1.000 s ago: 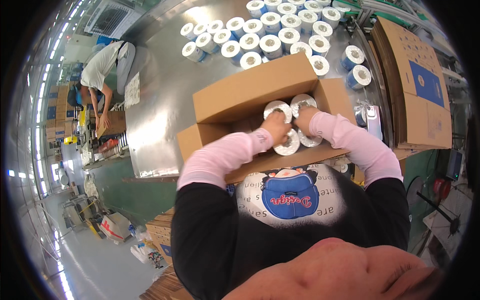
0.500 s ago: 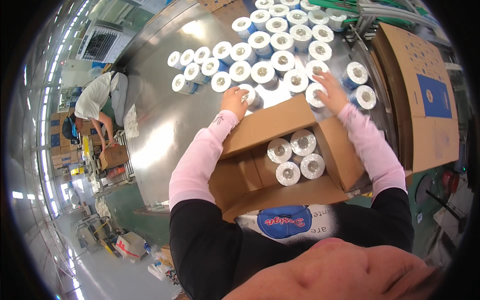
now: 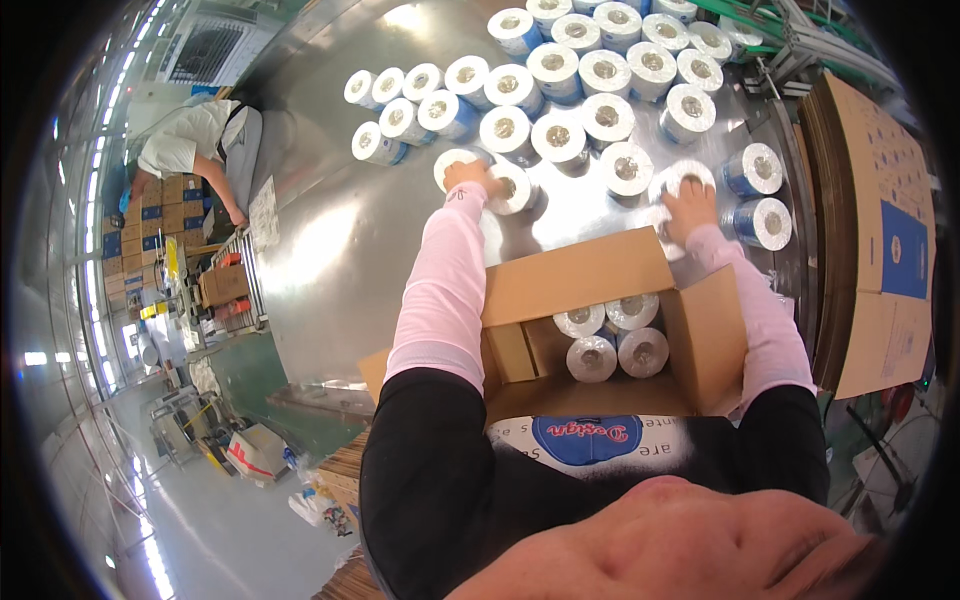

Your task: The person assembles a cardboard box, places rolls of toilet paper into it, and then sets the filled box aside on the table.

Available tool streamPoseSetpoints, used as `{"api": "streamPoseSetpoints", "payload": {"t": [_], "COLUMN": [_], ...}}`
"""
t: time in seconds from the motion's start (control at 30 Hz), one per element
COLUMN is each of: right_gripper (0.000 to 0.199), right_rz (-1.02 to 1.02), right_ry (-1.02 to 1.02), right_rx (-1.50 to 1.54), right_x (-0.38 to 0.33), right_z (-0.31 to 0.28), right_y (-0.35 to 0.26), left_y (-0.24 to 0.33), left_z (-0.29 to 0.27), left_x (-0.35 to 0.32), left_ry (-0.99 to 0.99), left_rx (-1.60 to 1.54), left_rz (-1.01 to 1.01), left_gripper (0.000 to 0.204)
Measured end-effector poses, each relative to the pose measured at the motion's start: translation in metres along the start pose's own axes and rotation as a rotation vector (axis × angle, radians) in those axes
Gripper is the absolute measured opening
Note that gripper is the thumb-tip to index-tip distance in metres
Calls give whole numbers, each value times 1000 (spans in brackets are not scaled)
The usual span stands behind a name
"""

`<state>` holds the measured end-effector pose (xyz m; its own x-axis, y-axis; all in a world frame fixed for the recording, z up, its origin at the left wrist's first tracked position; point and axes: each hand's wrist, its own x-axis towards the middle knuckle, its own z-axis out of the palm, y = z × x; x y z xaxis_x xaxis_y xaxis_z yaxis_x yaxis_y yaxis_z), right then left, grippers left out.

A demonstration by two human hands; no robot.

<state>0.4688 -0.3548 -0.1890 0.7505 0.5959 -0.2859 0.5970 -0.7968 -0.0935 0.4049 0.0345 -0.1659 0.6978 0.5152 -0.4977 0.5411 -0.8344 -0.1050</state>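
My left hand (image 3: pixel 470 180) has its fingers closed round two plastic-wrapped white rolls, a left roll (image 3: pixel 450 165) and a right roll (image 3: pixel 514 190), standing on the metal table. Beyond the box's right corner, my right hand (image 3: pixel 692 208) is bent over another pair, a far roll (image 3: pixel 690 172) and a partly covered near roll (image 3: pixel 655 232); some fingers are blurred. Between my forearms sits an open cardboard box (image 3: pixel 575 270), flaps out. Several wrapped rolls (image 3: pixel 642 352) stand upright in its right part, partly behind the far flap.
Many upright rolls (image 3: pixel 605 72) with blue sides crowd the far metal table (image 3: pixel 320 190). Two rolls (image 3: pixel 762 223) stand at the right edge. Flattened cartons (image 3: pixel 870 240) lean beyond them. At far left, a person (image 3: pixel 195 140) bends beside another carton (image 3: pixel 222 286).
My left hand has spread from one roll to two. My right hand and its two rolls have come nearer the box. The whole view has shifted; the person at left has bent lower.
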Motion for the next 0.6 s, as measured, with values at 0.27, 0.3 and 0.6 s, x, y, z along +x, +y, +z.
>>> {"api": "streamPoseSetpoints", "payload": {"t": [0.27,0.3,0.6], "right_gripper": [35,35,33], "right_rz": [312,233,-798], "right_ry": [222,233,-891], "right_rx": [865,928,1004], "right_x": [-37,-38,-98], "right_z": [21,-25,-190], "right_y": [158,130,-154], "left_y": [-98,-108,-199], "left_z": [-36,-53,-75], "left_x": [-60,-104,-361], "left_ry": [262,224,-153], "left_rx": [-1193,-1497,-812], "left_rz": [308,356,698], "left_gripper": [31,20,37]}}
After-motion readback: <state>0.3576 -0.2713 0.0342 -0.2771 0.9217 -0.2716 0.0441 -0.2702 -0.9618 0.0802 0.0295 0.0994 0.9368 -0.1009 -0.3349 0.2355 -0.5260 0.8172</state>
